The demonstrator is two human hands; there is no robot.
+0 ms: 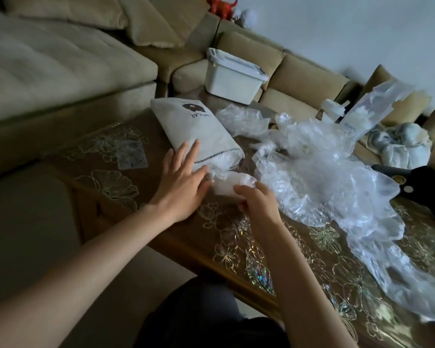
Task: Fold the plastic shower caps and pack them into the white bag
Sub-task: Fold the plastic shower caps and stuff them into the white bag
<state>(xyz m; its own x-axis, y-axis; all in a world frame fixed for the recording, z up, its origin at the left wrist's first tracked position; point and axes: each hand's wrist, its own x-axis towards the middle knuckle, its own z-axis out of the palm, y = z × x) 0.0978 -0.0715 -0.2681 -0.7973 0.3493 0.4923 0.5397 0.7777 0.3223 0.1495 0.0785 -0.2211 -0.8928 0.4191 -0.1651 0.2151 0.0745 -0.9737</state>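
Because I judge the folded shower cap (pixel 232 182) light, slick and springy, my right hand (pixel 258 204) grips its middle with curled fingers at the mouth of the white bag (pixel 194 124), near the left edge of the table (pixel 103 159), while my left hand (pixel 180 178) presses the bag with fingers straight.

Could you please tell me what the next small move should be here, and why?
Probably push the folded clear plastic shower cap, which the right hand grips, into the mouth of the white printed bag. The cap sits right at the bag's opening, and the left hand lies flat on the bag, apparently steadying it.
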